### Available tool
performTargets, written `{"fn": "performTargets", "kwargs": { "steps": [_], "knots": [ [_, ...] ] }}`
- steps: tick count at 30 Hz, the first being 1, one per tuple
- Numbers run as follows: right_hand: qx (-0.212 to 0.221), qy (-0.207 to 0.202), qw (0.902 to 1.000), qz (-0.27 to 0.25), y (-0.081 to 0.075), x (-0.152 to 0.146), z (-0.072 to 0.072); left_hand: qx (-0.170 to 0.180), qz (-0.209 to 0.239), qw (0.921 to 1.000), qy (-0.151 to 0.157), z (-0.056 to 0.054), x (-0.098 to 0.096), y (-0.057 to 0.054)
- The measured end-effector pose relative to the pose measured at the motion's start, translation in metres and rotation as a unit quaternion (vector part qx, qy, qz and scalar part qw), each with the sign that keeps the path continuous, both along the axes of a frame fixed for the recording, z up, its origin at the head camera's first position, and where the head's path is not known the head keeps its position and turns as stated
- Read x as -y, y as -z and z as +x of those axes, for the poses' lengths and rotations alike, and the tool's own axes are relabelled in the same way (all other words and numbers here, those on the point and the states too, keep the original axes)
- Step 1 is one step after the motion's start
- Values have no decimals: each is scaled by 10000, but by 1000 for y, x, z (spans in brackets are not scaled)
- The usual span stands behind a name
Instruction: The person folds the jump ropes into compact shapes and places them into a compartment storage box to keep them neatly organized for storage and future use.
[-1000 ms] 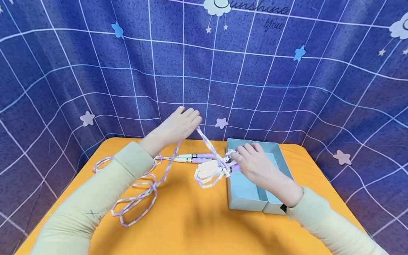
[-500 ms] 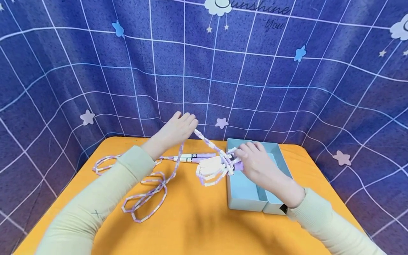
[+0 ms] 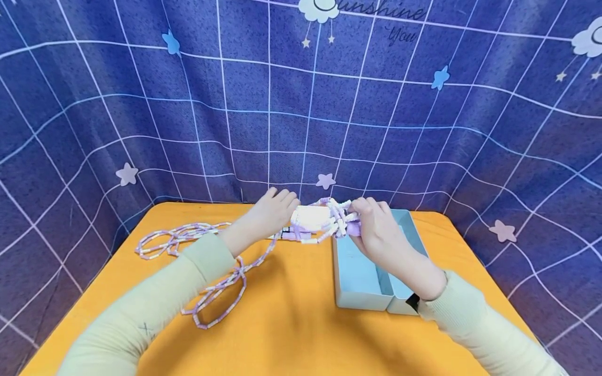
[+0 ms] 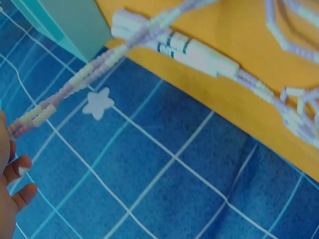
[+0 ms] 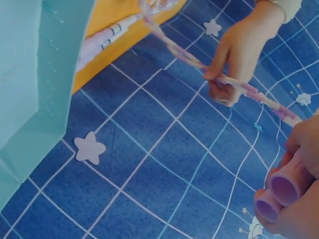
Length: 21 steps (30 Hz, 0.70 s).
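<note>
Above the table, my right hand (image 3: 378,230) grips the two handles of a beaded jump rope (image 3: 311,216), white and purple, with strands wound round them near my fingers. In the right wrist view the purple handle ends (image 5: 285,185) stick out of that fist. My left hand (image 3: 270,214) pinches the rope's strands; the right wrist view shows the left fingers (image 5: 219,89) curled on it. From there the beads trail down to a loose loop (image 3: 242,295) on the table. Behind the left hand lies a second jump rope, its handles (image 4: 199,56) side by side and its beaded cord (image 3: 162,245) bunched at the left.
A pale blue two-compartment box (image 3: 359,300) stands on the right, below my right hand. The table (image 3: 301,334) has an orange cover. A blue curtain (image 3: 254,125) with a white grid and stars hangs behind and along both sides.
The held handles have risen and moved back, now pointing level toward the left hand. My left hand has dropped slightly, and the stretched strand between the hands has shortened, with more winds visible round the handles.
</note>
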State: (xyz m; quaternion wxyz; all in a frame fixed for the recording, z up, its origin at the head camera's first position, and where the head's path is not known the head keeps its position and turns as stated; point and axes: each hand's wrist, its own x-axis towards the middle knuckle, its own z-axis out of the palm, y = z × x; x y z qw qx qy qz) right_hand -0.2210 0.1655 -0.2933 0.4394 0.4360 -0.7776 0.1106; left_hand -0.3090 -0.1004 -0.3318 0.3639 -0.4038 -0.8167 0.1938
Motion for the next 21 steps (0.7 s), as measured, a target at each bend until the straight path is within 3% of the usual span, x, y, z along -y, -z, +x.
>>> {"fn": "performTargets", "kwargs": {
  "steps": [4, 9, 14, 21],
  "knots": [
    [119, 116, 9996, -229, -2, 1, -2, -140, -62, 9999, 75, 9, -8, 6],
    [174, 458, 9977, -459, -7, 2, -4, -240, 172, 9993, 231, 21, -17, 13],
    [49, 867, 9944, -605, -12, 0, -7, -25, 223, 9995, 230, 33, -26, 23],
    [-122, 1455, 9870, -675, -12, -4, -12, 342, -133, 9990, 247, 52, -31, 36]
  ]
}}
